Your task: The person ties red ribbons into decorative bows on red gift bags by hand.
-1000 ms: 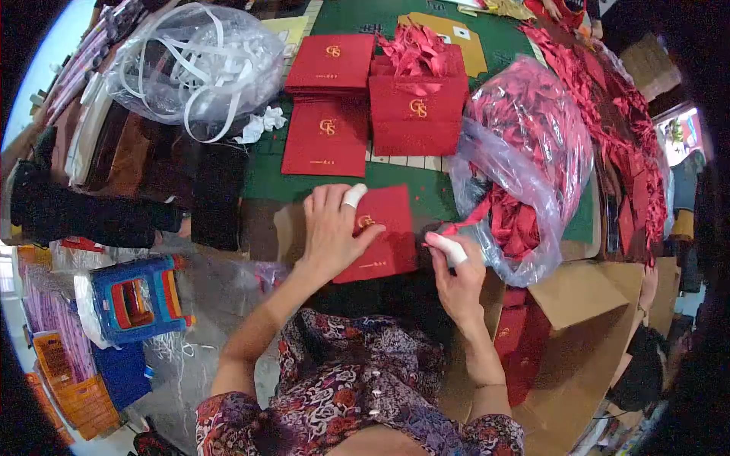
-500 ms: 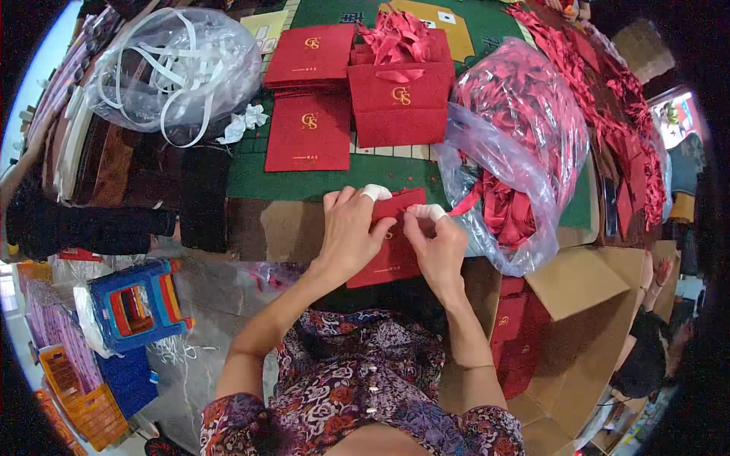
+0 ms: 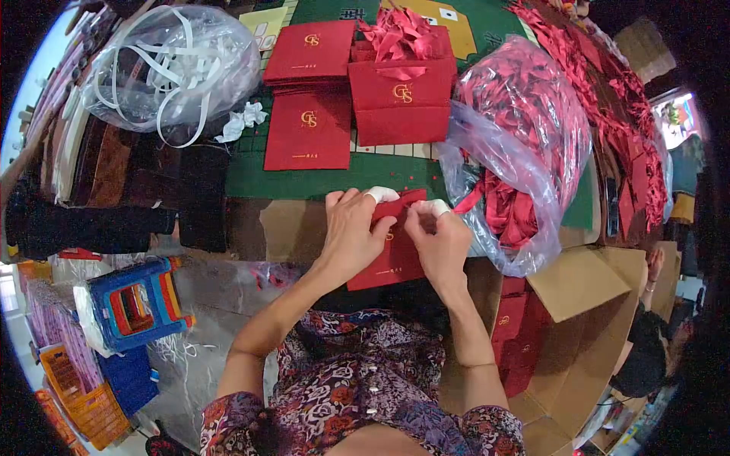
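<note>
A flat red paper bag [image 3: 391, 267] with gold lettering is held at the table's front edge. My left hand [image 3: 351, 232] grips its upper left side between thumb and fingers, a white covering on one fingertip. At the top right edge, my right hand [image 3: 442, 245] is closed in a pinch, also with a white-wrapped finger; whether a ribbon end sits in that pinch is hidden. Beyond stands an opened red bag [image 3: 403, 114] with red ribbons [image 3: 399, 34] spilling from its top. Beside it lie stacked flat red bags [image 3: 308, 133].
At right, a clear plastic bag [image 3: 525, 144] bulges with red ribbons. Another plastic bag [image 3: 171, 68] with white straps sits at far left. Below right is an open cardboard box [image 3: 582, 342] holding red bags. A blue stool [image 3: 137, 308] stands on the floor at left.
My right hand has shifted very slightly to the right at the bag's top edge. My left hand keeps its hold almost unmoved.
</note>
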Action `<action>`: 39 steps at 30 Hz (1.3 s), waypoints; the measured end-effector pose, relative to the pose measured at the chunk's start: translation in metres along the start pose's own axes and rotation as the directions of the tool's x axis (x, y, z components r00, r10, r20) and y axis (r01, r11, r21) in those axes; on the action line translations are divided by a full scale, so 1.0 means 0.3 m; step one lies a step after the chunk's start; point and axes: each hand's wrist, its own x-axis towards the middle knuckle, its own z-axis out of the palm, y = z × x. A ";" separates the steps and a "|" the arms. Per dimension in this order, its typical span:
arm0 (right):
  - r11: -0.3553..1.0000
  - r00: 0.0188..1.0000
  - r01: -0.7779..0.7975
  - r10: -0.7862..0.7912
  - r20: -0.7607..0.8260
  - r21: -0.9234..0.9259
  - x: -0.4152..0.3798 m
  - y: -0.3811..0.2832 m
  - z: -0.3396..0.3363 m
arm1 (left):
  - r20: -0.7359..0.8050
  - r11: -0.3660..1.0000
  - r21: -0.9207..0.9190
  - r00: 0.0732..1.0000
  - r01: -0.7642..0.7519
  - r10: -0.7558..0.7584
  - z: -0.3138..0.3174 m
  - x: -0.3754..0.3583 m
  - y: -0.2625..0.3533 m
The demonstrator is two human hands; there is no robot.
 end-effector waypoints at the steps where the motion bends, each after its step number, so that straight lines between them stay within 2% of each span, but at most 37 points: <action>1: 0.998 0.998 0.055 -0.056 -0.024 -0.026 0.002 0.003 0.004 | 0.000 1.000 0.000 1.000 -0.001 0.001 0.000 0.001 0.000; 3: 0.992 0.993 0.110 -0.113 -0.046 -0.054 0.004 -0.001 0.004 | -0.005 1.000 0.010 1.000 -0.026 0.026 0.002 0.001 0.000; 5: 0.956 0.966 0.239 -0.251 -0.055 -0.171 0.006 -0.017 0.002 | -0.005 0.999 0.000 0.999 -0.033 0.033 0.003 0.001 0.000; 7: 0.940 0.948 0.295 -0.311 -0.074 -0.173 0.009 -0.005 0.013 | -0.005 0.999 -0.010 0.999 -0.039 0.039 0.001 0.002 -0.004; 8: 0.920 0.925 0.350 -0.369 -0.093 -0.177 0.010 0.005 0.018 | 0.026 0.996 -0.091 1.000 0.014 -0.012 0.000 0.007 -0.011; 10: 0.920 0.922 0.363 -0.378 -0.086 -0.150 0.013 0.027 0.029 | 0.102 0.954 -0.274 0.990 0.118 -0.093 -0.003 0.023 -0.029; 11: 0.918 0.918 0.377 -0.388 -0.081 -0.121 0.016 0.032 0.033 | 0.099 0.954 -0.274 0.991 0.117 -0.093 -0.008 0.024 -0.026; 13: 0.928 0.928 0.355 -0.365 -0.082 -0.108 0.017 0.030 0.034 | 0.116 0.988 -0.146 0.993 0.040 -0.023 -0.029 0.031 -0.011; 14: 0.939 0.937 0.330 -0.338 -0.083 -0.095 0.016 0.029 0.035 | 0.114 0.988 -0.146 0.993 0.041 -0.024 -0.024 0.032 -0.021; 15: 0.939 0.937 0.331 -0.339 -0.083 -0.095 0.017 0.019 0.026 | 0.103 0.974 -0.223 0.995 0.037 -0.014 -0.015 0.037 -0.036; 16: 0.970 0.969 0.242 -0.244 -0.035 -0.034 0.020 0.000 0.009 | 0.093 0.954 -0.299 0.996 0.032 -0.004 -0.009 0.040 -0.045; 17: 0.989 0.989 0.147 -0.147 0.018 0.022 0.020 -0.012 -0.004 | 0.095 0.954 -0.299 0.995 0.032 -0.003 -0.004 0.038 -0.047; 20: 0.993 0.997 0.077 -0.080 0.025 0.094 0.017 -0.012 -0.024 | 0.040 0.956 -0.291 0.999 0.039 -0.029 -0.002 0.036 -0.041; 21: 0.992 0.996 0.078 -0.081 0.027 0.094 0.020 -0.015 -0.030 | 0.046 0.961 -0.275 0.999 0.034 -0.022 -0.003 0.035 -0.036; 23: 0.982 0.981 0.185 -0.182 0.066 -0.042 0.027 -0.018 -0.043 | 0.055 0.965 -0.262 0.998 0.027 -0.013 -0.011 0.038 -0.022; 25: 0.975 0.975 0.215 -0.212 0.068 -0.049 0.030 -0.007 -0.037 | 0.085 0.993 -0.120 0.996 -0.013 0.023 -0.024 0.040 -0.007; 26: 0.968 0.968 0.246 -0.242 0.072 -0.054 0.032 -0.004 -0.034 | 0.085 0.993 -0.120 0.996 -0.012 0.023 -0.022 0.039 -0.014; 27: 0.968 0.967 0.247 -0.243 0.071 -0.053 0.037 -0.003 -0.040 | 0.090 0.994 -0.112 0.996 0.002 0.008 -0.017 0.040 -0.024; 29: 0.968 0.959 0.244 -0.251 0.134 0.066 0.057 -0.009 -0.067 | 0.092 0.995 -0.103 0.996 0.012 -0.003 -0.016 0.041 -0.027; 31: 0.990 0.984 0.046 -0.069 0.167 0.137 0.095 -0.048 -0.103 | 0.062 0.999 -0.005 0.997 -0.045 0.045 -0.019 0.035 -0.005; 32: 0.987 0.975 0.157 -0.159 0.156 0.022 0.119 -0.038 -0.114 | 0.062 0.999 -0.006 0.997 -0.046 0.046 -0.022 0.028 0.010; 33: 0.988 0.975 0.156 -0.157 0.154 0.020 0.136 -0.034 -0.125 | 0.026 0.992 0.064 0.993 -0.112 0.111 -0.027 0.020 0.028; 34: 0.992 0.944 0.124 -0.126 0.305 0.027 0.150 -0.031 -0.136 | -0.004 0.975 0.135 0.984 -0.177 0.180 -0.028 0.013 0.041; 35: 0.996 0.889 0.090 -0.093 0.448 0.029 0.169 -0.023 -0.148 | -0.002 0.974 0.133 0.983 -0.183 0.184 -0.022 0.006 0.048; 36: 0.996 0.832 0.082 -0.094 0.547 0.046 0.199 0.001 -0.152 | -0.039 0.951 0.176 0.964 -0.253 0.263 -0.012 -0.001 0.050; 37: 0.996 0.833 0.083 -0.094 0.545 0.045 0.222 0.016 -0.156 | -0.074 0.922 0.223 0.937 -0.318 0.341 -0.003 -0.008 0.048; 39: 0.988 0.680 0.096 -0.156 0.716 0.123 0.260 0.043 -0.158 | -0.058 0.895 0.280 0.925 -0.347 0.376 0.002 -0.016 0.044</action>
